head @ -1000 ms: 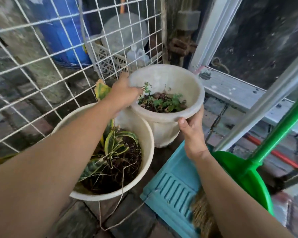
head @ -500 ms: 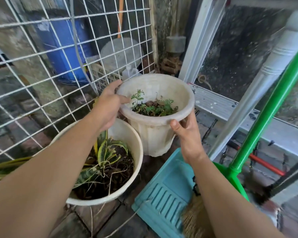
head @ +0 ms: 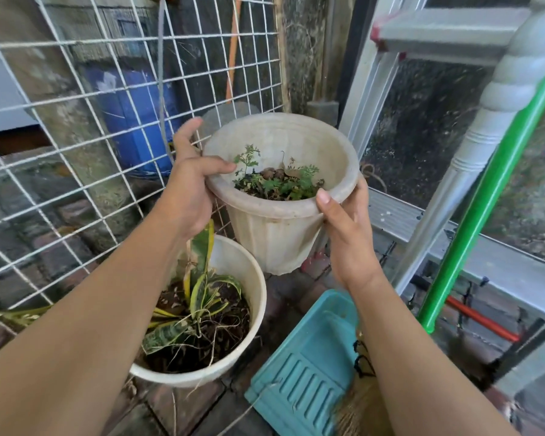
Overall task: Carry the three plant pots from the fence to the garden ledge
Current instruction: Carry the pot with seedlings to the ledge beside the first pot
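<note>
Beside the wire fence (head: 76, 99), I am gripping the small white pot (head: 277, 221) by its rim, left hand (head: 189, 190) and right hand (head: 343, 221) both closed on it, holding it above the snake plant pot (head: 249, 278), and next I am probably turning toward the ledge

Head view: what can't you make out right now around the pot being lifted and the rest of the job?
- Third pot: not in view, only the held pot and the snake-plant pot.
- Garden ledge: outside the frame.
- Held pot's base: behind the right hand, so ground contact is unclear.
- Left hand fingers: behind the rim.
- Blue drum: blurred behind the wire fence.
</note>
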Tool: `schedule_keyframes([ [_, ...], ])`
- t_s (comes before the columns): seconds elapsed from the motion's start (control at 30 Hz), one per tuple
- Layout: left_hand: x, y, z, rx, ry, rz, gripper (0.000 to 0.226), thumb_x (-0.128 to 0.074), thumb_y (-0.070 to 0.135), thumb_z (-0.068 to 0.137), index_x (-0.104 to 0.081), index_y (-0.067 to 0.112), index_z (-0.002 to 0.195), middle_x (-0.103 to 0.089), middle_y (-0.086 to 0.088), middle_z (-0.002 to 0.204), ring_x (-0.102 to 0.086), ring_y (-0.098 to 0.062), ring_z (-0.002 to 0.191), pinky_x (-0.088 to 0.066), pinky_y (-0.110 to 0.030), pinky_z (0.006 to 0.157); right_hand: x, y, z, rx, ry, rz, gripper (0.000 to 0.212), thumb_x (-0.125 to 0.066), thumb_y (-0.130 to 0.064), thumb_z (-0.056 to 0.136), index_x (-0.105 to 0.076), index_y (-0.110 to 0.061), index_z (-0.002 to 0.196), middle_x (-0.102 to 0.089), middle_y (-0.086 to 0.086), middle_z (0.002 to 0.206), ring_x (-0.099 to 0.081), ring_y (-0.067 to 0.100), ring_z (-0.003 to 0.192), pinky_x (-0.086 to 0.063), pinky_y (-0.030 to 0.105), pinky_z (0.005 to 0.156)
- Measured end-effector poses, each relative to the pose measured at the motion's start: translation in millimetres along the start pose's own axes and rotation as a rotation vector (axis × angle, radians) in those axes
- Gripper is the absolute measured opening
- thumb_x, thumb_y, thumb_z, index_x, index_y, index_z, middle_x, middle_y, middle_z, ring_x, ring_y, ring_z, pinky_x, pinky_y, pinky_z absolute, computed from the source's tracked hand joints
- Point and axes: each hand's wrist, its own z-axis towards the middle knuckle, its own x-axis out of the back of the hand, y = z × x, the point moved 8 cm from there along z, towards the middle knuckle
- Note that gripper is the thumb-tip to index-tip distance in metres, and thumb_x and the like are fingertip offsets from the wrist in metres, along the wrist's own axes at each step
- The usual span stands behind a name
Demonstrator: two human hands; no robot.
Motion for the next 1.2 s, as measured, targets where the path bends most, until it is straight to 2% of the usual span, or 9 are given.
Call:
schedule_keyframes([
  [0.1, -4.4, 19.9, -6.1, -0.057, 0.016, -0.043, 0.087, -0.054, -0.005, 0.059, -0.044, 0.029, 0.138, -0.047, -0.023, 0.154, -0.052, -0.045, 0.143, -0.051, -0.053, 0.114, -7.7, -14.4, 1.9, 0.032, -0.006, 0.015, 0.091, -0.078, -0.032, 0.085, -0.028, -0.024, 0.161, -0.052, 0.003, 0.157, -0.056, 0.015, 0.141, -0.050, 0.030, 0.115],
  [0.3, -14.3, 59.2, -22.4, -0.197, 0.019, -0.144, 0.095, -0.047, -0.002, 0.058, -0.042, 0.020, 0.150, -0.059, -0.011, 0.117, -0.061, -0.038, 0.131, -0.041, -0.058, 0.123, -18.5, -42.0, 5.7, 0.094, 0.092, 0.049, 0.098, -0.071, -0.049, 0.085, -0.015, -0.040, 0.164, -0.036, -0.001, 0.169, -0.042, 0.018, 0.154, -0.035, 0.050, 0.127],
  [0.43, -22.6, 75.2, -33.1, -0.302, -0.165, -0.002, 0.114, -0.047, -0.007, 0.055, -0.019, 0.017, 0.164, -0.051, -0.014, 0.136, -0.053, -0.036, 0.139, -0.035, -0.057, 0.126, -25.1, -60.8, 9.3, 0.173, 0.107, 0.086, 0.082, -0.069, -0.046, 0.085, -0.026, -0.051, 0.154, -0.035, -0.003, 0.170, -0.042, 0.019, 0.154, -0.033, 0.052, 0.128],
  [0.57, -22.1, 78.0, -45.9, -0.410, -0.337, 0.224, 0.120, -0.072, 0.010, 0.062, -0.006, 0.017, 0.162, -0.034, -0.023, 0.160, -0.049, -0.029, 0.143, -0.046, -0.046, 0.120, -34.9, -79.4, 13.9, 0.248, 0.065, 0.068, 0.083, -0.068, -0.046, 0.088, -0.022, -0.048, 0.158, -0.032, -0.004, 0.172, -0.038, 0.016, 0.156, -0.029, 0.052, 0.130],
  [0.7, -15.5, 84.0, -50.1, -0.465, -0.292, 0.254, 0.129, -0.096, 0.048, 0.067, -0.011, 0.019, 0.158, -0.043, -0.005, 0.149, -0.059, -0.003, 0.132, -0.051, -0.026, 0.108, -45.9, -96.7, 21.3, 0.296, 0.039, 0.035, 0.094, -0.071, -0.073, 0.084, -0.022, -0.043, 0.160, -0.033, -0.004, 0.172, -0.036, 0.013, 0.157, -0.027, 0.050, 0.130],
  [0.77, -11.7, 89.0, -49.2, -0.462, -0.240, 0.205, 0.139, -0.097, 0.057, 0.059, -0.010, 0.020, 0.161, -0.042, -0.006, 0.154, -0.060, -0.001, 0.132, -0.052, -0.026, 0.106, -51.8, -100.1, 23.4, 0.312, 0.017, 0.070, 0.090, -0.072, -0.065, 0.088, -0.024, -0.039, 0.160, -0.038, -0.005, 0.169, -0.040, 0.013, 0.155, -0.030, 0.048, 0.129],
  [0.9, -4.1, 95.3, -48.9, -0.501, -0.183, 0.149, 0.155, -0.100, 0.058, 0.046, -0.009, 0.013, 0.164, -0.041, -0.004, 0.157, -0.059, 0.000, 0.133, -0.052, -0.029, 0.110, -71.0, -101.0, 20.5, 0.336, -0.119, 0.070, 0.103, -0.081, -0.046, 0.088, -0.015, -0.029, 0.166, -0.042, -0.011, 0.164, -0.045, 0.007, 0.150, -0.045, 0.026, 0.114],
  [1.07, 4.6, 100.6, -52.0, -0.522, -0.107, 0.110, 0.152, -0.101, 0.057, 0.044, -0.016, 0.019, 0.164, -0.047, 0.002, 0.154, -0.058, -0.008, 0.137, -0.054, -0.031, 0.106, -83.9, -110.2, 21.7, 0.388, -0.215, 0.040, 0.123, -0.088, -0.044, 0.080, -0.007, -0.019, 0.169, -0.036, -0.001, 0.169, -0.039, 0.012, 0.155, -0.042, 0.025, 0.117],
  [1.2, 6.7, 109.7, -56.0, -0.539, -0.112, 0.074, 0.157, -0.104, 0.047, 0.044, -0.010, 0.014, 0.167, -0.039, -0.007, 0.163, -0.056, -0.011, 0.139, -0.052, -0.035, 0.110, -85.1, -110.3, 26.7, 0.394, -0.206, 0.081, 0.122, -0.088, -0.040, 0.080, -0.008, -0.015, 0.168, -0.036, 0.000, 0.170, -0.033, 0.016, 0.159, -0.039, 0.030, 0.121],
])
